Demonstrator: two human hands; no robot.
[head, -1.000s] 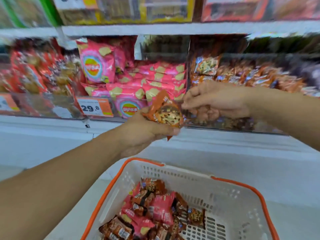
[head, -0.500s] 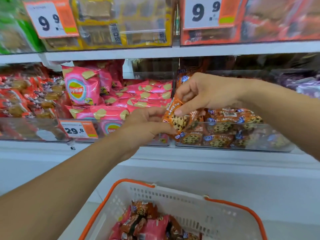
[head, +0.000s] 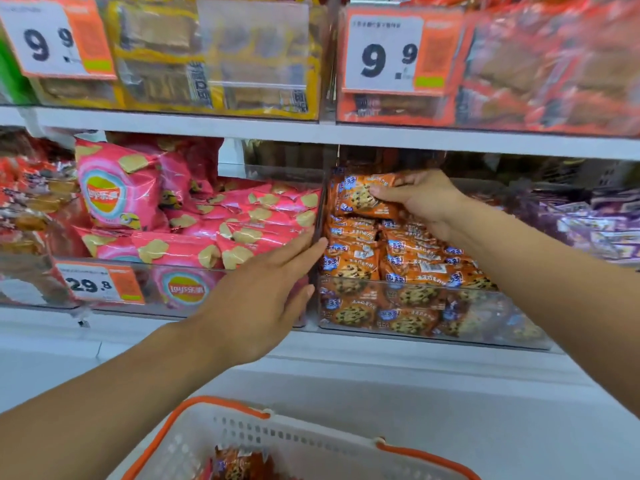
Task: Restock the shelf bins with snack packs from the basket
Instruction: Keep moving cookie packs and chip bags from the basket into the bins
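My right hand grips an orange cookie pack and holds it over the pile inside the clear cookie bin on the middle shelf. My left hand has straight fingers and holds nothing; its fingertips touch the divider between the cookie bin and the bin of pink chip bags. At the bottom edge the white basket with an orange rim shows a few more snack packs.
The shelf above carries clear bins of yellow and red packs with 9.9 price tags. A 29.8 tag hangs on the chip bin. Purple packs fill the bin at right, red packs the one at left.
My right hand took the cookie pack from my left hand and carried it up into the cookie bin. My left hand let go and moved to the bin divider. The view tilted upward.
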